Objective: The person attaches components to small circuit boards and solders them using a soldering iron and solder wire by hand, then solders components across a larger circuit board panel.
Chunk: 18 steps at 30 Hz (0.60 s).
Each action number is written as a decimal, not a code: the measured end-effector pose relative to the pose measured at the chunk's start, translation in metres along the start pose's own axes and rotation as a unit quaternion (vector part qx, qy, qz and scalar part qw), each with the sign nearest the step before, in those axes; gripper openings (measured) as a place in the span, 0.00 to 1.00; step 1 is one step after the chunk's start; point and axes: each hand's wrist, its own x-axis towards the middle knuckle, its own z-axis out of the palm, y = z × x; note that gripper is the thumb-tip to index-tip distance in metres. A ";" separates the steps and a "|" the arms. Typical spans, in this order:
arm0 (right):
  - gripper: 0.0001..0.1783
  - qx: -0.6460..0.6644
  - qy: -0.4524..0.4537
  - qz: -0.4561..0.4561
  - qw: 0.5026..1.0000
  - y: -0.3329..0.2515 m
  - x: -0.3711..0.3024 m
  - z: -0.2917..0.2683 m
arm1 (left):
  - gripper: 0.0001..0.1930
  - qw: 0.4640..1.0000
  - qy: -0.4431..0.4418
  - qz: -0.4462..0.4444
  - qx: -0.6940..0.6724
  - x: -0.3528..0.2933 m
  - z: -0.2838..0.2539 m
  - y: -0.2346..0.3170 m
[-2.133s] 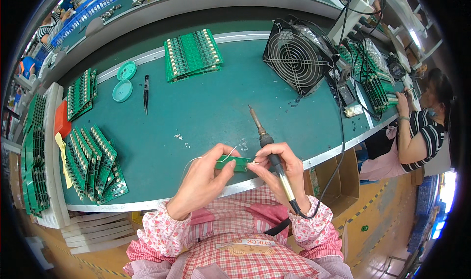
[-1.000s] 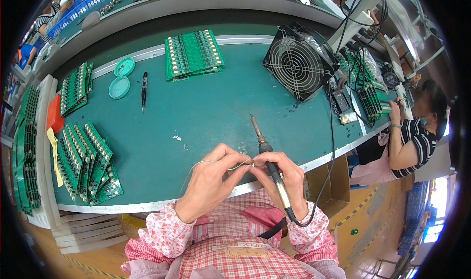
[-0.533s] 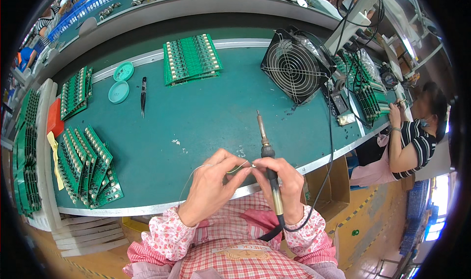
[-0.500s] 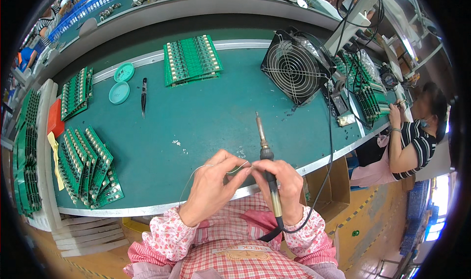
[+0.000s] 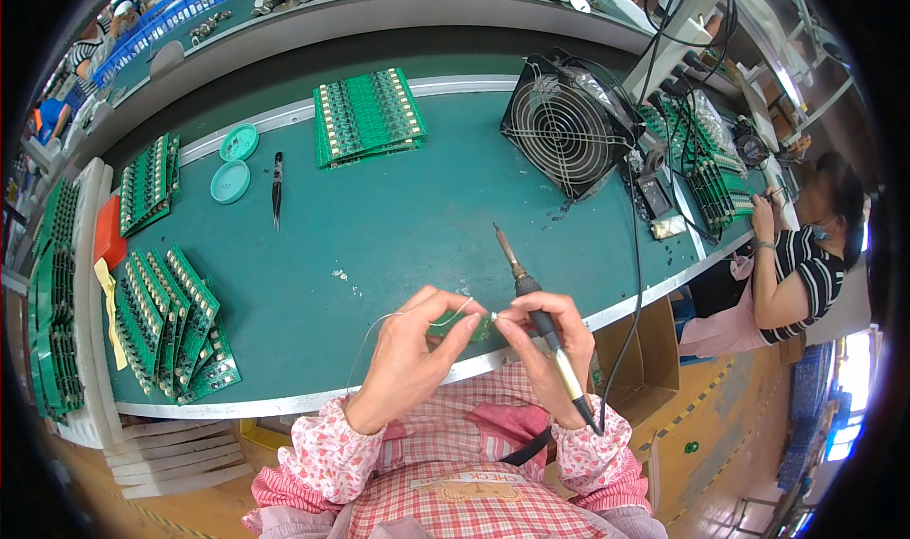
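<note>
Near the front edge of the bench, my left hand [image 5: 409, 345] is closed, thumb and forefinger pinching, with a thin solder wire [image 5: 365, 347] looping over it. My right hand [image 5: 557, 354] is wrapped round a soldering iron [image 5: 559, 357], its bare metal tip pointing up and away over the bench. Right thumb and fingertips also pinch a tiny whitish piece [image 5: 494, 317], too small to name. Between and under my hands a bit of a green circuit board [image 5: 445, 328] shows; the fingers hide the rest of it.
Circuit boards [image 5: 370, 117] lie stacked at the back, with more fanned-out boards [image 5: 166, 321] at left. Tweezers [image 5: 277, 190] lie beside two small round teal dishes [image 5: 229, 181]. A black fan [image 5: 569, 127] stands back right; the iron's cord [image 5: 638, 255] runs past it. A co-worker [image 5: 801, 264] sits at right.
My right hand has drawn slightly apart from the left, and the soldering iron has tilted, its handle end swinging right. The green board and the whitish piece now show between my hands.
</note>
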 end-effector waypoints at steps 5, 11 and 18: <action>0.18 0.137 -0.052 0.128 0.981 -0.001 0.001 -0.009 | 0.10 0.987 -0.025 -0.088 -0.135 -0.002 -0.003 -0.001; 0.19 0.193 -0.081 0.159 0.965 0.007 0.004 -0.010 | 0.08 0.984 -0.051 -0.094 -0.143 -0.003 -0.006 0.001; 0.20 0.214 -0.080 0.164 0.960 0.008 0.005 -0.010 | 0.07 0.985 -0.044 -0.094 -0.135 -0.005 -0.005 0.004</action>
